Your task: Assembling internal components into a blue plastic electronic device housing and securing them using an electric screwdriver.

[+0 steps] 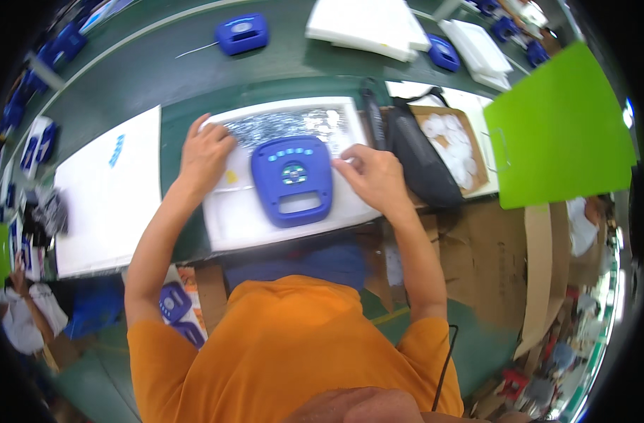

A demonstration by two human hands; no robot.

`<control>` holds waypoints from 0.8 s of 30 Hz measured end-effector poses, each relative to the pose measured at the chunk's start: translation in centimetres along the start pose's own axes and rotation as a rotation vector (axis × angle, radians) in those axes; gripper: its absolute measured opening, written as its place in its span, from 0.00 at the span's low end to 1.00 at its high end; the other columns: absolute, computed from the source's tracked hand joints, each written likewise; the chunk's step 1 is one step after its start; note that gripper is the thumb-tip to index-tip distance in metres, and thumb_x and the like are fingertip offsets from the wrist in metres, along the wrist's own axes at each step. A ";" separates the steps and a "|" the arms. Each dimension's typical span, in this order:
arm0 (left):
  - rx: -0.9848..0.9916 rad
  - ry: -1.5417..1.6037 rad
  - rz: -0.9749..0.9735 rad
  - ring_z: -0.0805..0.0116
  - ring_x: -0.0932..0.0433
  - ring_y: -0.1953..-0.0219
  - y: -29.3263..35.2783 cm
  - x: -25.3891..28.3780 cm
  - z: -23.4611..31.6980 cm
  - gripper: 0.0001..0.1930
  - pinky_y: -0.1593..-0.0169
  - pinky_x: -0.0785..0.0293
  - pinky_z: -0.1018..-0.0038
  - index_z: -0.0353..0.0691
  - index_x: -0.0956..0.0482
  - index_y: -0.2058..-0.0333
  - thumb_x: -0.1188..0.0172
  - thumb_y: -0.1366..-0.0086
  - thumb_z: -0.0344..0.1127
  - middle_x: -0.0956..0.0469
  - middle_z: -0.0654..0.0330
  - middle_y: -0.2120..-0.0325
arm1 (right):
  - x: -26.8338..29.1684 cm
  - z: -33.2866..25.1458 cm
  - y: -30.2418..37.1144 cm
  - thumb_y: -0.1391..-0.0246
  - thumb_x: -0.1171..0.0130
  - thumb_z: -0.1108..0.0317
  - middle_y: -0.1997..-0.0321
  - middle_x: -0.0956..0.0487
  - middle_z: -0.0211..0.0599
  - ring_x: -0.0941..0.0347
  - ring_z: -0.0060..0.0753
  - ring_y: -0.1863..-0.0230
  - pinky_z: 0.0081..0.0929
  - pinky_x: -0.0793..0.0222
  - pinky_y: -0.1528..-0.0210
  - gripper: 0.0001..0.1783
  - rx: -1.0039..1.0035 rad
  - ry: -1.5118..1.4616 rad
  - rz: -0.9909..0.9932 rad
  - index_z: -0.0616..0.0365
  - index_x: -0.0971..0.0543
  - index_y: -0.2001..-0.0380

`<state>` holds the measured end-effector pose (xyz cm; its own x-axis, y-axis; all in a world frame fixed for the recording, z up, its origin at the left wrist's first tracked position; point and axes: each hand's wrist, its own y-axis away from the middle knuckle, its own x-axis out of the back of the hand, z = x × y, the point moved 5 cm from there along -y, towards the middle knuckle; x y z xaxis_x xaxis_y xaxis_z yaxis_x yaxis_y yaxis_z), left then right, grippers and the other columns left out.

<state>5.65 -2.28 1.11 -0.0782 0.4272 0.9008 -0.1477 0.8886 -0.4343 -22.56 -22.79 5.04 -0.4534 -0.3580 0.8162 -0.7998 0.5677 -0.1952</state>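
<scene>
A blue plastic device point(293, 158) with a round keypad and a handle slot lies face up on a white foam tray point(227, 225) in front of me. Beneath its upper part is a shiny silver sheet point(272, 127). My left hand point(207, 151) is at the tray's upper left edge, fingers bent but apart, beside the sheet. On the other side, my right hand point(375, 175) has its thumb and forefinger apart close to the device's right edge; whether they touch it I cannot tell. A small yellow mark point(231, 176) shows left of the device.
A black pouch point(424, 151) and a carton of white round pieces point(452, 148) lie to the right, beside a bright green panel point(565, 134). White board point(110, 197) covers the left side. Farther back are another blue device point(242, 34) and stacked white foam sheets point(364, 25).
</scene>
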 end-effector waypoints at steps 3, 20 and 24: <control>-0.018 0.004 0.028 0.59 0.14 0.49 -0.3 0.6 0.2 0.08 0.19 0.34 0.48 0.43 0.09 0.64 0.37 0.35 0.25 0.15 0.60 0.62 | 0.6 0.3 -0.4 0.33 0.24 0.52 0.72 0.11 0.44 0.11 0.41 0.70 0.36 0.17 0.62 0.18 -0.048 -0.110 0.002 0.57 0.08 0.58; 0.073 0.112 0.093 0.56 0.16 0.53 -2.0 1.9 0.0 0.04 0.22 0.31 0.49 0.41 0.18 0.64 0.33 0.31 0.24 0.19 0.58 0.63 | 9.4 22.7 -5.4 0.36 0.24 0.53 0.38 0.12 0.47 0.15 0.56 0.36 0.53 0.18 0.37 0.26 -0.288 0.611 0.143 0.45 0.12 0.37; 0.250 0.495 0.187 0.53 0.15 0.56 -2.9 3.8 0.4 0.02 0.38 0.21 0.60 0.35 0.18 0.60 0.33 0.28 0.24 0.15 0.54 0.63 | 9.4 23.4 -5.9 0.38 0.23 0.55 0.41 0.11 0.47 0.14 0.56 0.38 0.54 0.18 0.37 0.27 -0.305 0.639 0.058 0.44 0.12 0.36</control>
<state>5.36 -3.26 5.83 0.3360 0.6534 0.6783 -0.4090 0.7500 -0.5199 -31.31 -46.85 1.19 -0.0982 0.1308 0.9865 -0.5933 0.7882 -0.1636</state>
